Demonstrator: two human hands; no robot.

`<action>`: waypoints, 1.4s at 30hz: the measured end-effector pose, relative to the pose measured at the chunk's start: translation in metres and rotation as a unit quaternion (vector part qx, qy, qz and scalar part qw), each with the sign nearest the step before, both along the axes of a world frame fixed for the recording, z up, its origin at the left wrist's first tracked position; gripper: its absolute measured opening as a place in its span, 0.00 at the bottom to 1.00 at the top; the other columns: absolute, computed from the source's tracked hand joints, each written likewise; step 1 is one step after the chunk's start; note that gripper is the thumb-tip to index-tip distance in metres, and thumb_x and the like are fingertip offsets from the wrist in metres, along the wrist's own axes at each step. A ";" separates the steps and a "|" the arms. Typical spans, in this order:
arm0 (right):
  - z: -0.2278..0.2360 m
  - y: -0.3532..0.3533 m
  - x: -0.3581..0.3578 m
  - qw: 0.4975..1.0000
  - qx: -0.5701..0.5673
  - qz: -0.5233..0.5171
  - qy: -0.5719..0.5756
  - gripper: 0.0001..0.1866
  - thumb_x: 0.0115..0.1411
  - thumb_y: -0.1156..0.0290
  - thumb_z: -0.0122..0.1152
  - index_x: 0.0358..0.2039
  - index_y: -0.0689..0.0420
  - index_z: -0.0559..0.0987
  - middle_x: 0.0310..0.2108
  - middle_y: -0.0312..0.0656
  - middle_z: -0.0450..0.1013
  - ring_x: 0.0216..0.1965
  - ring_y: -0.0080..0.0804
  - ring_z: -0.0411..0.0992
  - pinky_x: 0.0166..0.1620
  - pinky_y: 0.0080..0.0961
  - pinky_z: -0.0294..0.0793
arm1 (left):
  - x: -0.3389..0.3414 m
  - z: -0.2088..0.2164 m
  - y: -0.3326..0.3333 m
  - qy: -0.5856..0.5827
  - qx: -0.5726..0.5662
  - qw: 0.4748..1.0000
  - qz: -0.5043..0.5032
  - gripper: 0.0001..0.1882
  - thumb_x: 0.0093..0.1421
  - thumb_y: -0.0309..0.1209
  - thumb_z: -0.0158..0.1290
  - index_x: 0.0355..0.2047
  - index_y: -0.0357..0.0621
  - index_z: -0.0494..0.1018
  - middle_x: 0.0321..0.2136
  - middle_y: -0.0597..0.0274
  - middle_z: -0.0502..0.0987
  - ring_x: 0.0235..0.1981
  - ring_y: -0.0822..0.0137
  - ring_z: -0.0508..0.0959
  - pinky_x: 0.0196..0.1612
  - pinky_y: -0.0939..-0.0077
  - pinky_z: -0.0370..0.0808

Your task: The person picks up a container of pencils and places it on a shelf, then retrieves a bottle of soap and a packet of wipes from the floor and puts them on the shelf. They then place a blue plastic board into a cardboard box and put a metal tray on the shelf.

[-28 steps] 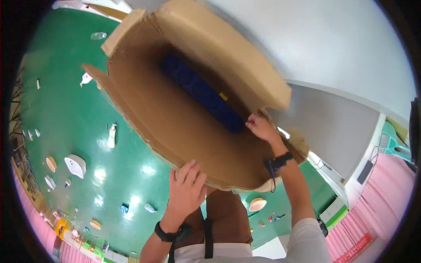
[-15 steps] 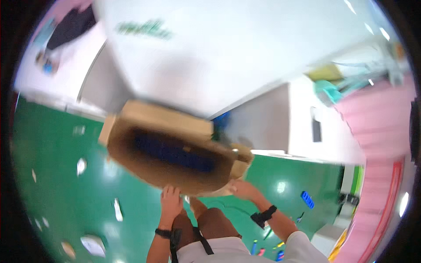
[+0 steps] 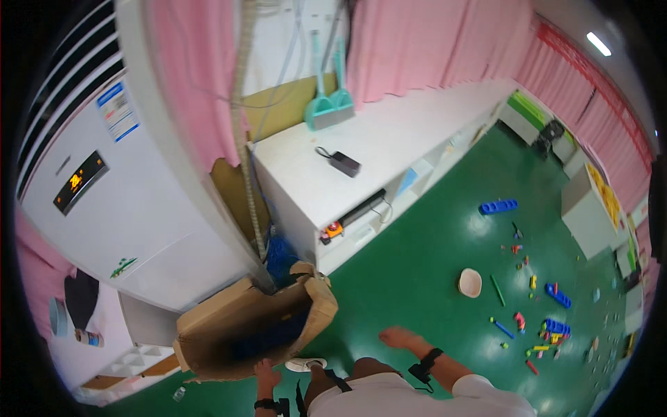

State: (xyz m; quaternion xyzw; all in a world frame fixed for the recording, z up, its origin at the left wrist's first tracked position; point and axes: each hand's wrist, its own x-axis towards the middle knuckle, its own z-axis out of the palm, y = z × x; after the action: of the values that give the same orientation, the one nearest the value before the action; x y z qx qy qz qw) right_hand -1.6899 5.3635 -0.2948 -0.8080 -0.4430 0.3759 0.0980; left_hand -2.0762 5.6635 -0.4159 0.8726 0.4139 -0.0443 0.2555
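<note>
A large brown cardboard box (image 3: 187, 354), its flaps up, stands on the floor against the tall white cabinet-style air conditioner (image 3: 149, 222). Its inside is dark, with something blue low down that I cannot make out. My left hand (image 3: 266, 375) is on the box's near rim, fingers bent over the cardboard edge. Away to the right of the box, my right hand (image 3: 403, 338) hangs over the green floor. It holds nothing that I can see, and its fingers are loosely extended.
A white shelf unit (image 3: 292, 181) bears a black device (image 3: 343, 164) and turquoise dustpans (image 3: 330, 111). Blue plastic bagging (image 3: 280, 257) is wedged behind the box. On the floor lie a pink bowl (image 3: 470, 283), a green stick (image 3: 498, 290), blue blocks (image 3: 499, 206) and several small toys.
My view has swung to the right. My right hand has let go of the box and moved away from it. The box now sits lower left, with my left hand still at its rim.
</note>
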 end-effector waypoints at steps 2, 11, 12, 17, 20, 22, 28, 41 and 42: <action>-0.009 -0.054 0.007 0.998 0.043 -0.040 -0.015 0.14 0.61 0.63 0.45 0.34 0.58 0.76 0.37 0.54 0.74 0.40 0.54 0.71 0.44 0.46 0.70 | 0.043 0.039 -0.005 -0.021 0.011 1.000 -0.009 0.23 0.44 0.31 0.57 0.42 0.42 0.68 0.39 0.46 0.71 0.43 0.41 0.69 0.46 0.49 0.67; -0.005 -0.263 0.017 0.968 -0.008 -0.246 -0.037 0.15 0.59 0.59 0.49 0.35 0.58 0.75 0.37 0.51 0.75 0.40 0.53 0.72 0.42 0.47 0.71 | 0.218 0.087 -0.114 0.175 -0.132 0.948 -0.229 0.23 0.51 0.41 0.58 0.44 0.42 0.74 0.43 0.47 0.76 0.46 0.48 0.74 0.48 0.59 0.70; -0.007 -0.283 0.016 0.961 -0.007 -0.273 -0.048 0.15 0.59 0.58 0.50 0.36 0.57 0.75 0.36 0.51 0.75 0.39 0.53 0.72 0.42 0.47 0.71 | 0.243 0.094 -0.128 0.181 -0.129 0.942 -0.252 0.23 0.51 0.41 0.58 0.44 0.42 0.74 0.43 0.47 0.76 0.46 0.48 0.74 0.48 0.59 0.70; -0.020 -0.354 0.012 0.938 -0.006 -0.346 -0.008 0.12 0.58 0.63 0.48 0.33 0.57 0.75 0.36 0.51 0.74 0.39 0.52 0.72 0.42 0.45 0.72 | 0.348 0.099 -0.183 0.151 -0.151 0.910 -0.355 0.19 0.52 0.38 0.56 0.40 0.39 0.76 0.39 0.47 0.78 0.42 0.49 0.77 0.45 0.59 0.72; -0.021 -0.377 0.027 0.926 -0.001 -0.379 0.003 0.12 0.57 0.65 0.46 0.32 0.58 0.75 0.34 0.52 0.74 0.39 0.53 0.72 0.42 0.45 0.72 | 0.413 0.104 -0.220 0.172 -0.172 0.902 -0.358 0.16 0.52 0.37 0.56 0.37 0.38 0.77 0.36 0.46 0.79 0.39 0.50 0.78 0.44 0.61 0.73; -0.023 -0.387 0.043 0.915 0.010 -0.404 0.011 0.12 0.57 0.66 0.45 0.31 0.58 0.75 0.33 0.52 0.74 0.38 0.53 0.72 0.42 0.45 0.72 | 0.451 0.085 -0.225 0.170 -0.171 0.887 -0.394 0.16 0.53 0.37 0.56 0.36 0.37 0.78 0.35 0.46 0.79 0.38 0.51 0.78 0.43 0.61 0.74; -0.010 -0.421 0.129 0.866 -0.049 -0.497 0.002 0.12 0.53 0.68 0.47 0.30 0.60 0.77 0.35 0.55 0.75 0.39 0.53 0.73 0.43 0.46 0.73 | 0.603 0.061 -0.270 0.183 -0.173 0.816 -0.520 0.17 0.54 0.40 0.56 0.32 0.36 0.78 0.31 0.47 0.79 0.33 0.54 0.79 0.37 0.63 0.75; -0.006 -0.518 0.339 0.676 0.009 -0.736 -0.043 0.07 0.52 0.70 0.58 0.29 0.59 0.75 0.30 0.51 0.74 0.38 0.50 0.72 0.42 0.41 0.72 | 0.979 0.067 -0.442 0.137 -0.173 0.726 -0.651 0.14 0.51 0.39 0.58 0.25 0.38 0.78 0.23 0.50 0.78 0.26 0.55 0.78 0.33 0.64 0.74; -0.021 -0.533 0.358 0.674 0.012 -0.738 -0.040 0.07 0.52 0.70 0.58 0.29 0.59 0.75 0.30 0.51 0.74 0.38 0.50 0.72 0.42 0.41 0.72 | 1.006 0.065 -0.454 0.141 -0.169 0.725 -0.652 0.14 0.51 0.39 0.58 0.25 0.38 0.78 0.23 0.50 0.78 0.26 0.55 0.78 0.33 0.64 0.74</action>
State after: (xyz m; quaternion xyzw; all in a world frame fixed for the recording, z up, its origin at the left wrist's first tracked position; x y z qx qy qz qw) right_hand -1.3315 4.8308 -0.3157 -0.8851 0.2892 0.1439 0.3350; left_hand -1.0704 5.2090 -0.3507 0.8533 -0.2405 -0.3918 0.2460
